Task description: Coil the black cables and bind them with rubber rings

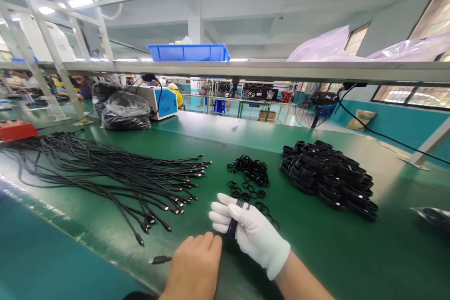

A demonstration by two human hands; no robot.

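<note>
My right hand (255, 232), in a white glove, is closed around a folded black cable (232, 228), its thumb pressing across the bundle. Just left of it, my bare left hand (197, 258) is curled shut with its back towards me. A black cable end with a metal plug (161, 259) sticks out on that hand's left side; the fingers gripping it are hidden. Beyond my right hand lies a pile of small black rubber rings (250, 168), with loose ones scattered nearer. Loose black cables (116, 166) spread over the left, many plugs pointing right. Coiled black cables (326, 176) are stacked at the right.
The green table (218, 150) carries a plastic-bagged black bundle (124, 110), a blue-and-white machine (165, 101) and a red box (17, 130). A shelf (260, 69) crosses above, holding a blue tray (189, 52). A clear bag (434, 218) lies at the right edge.
</note>
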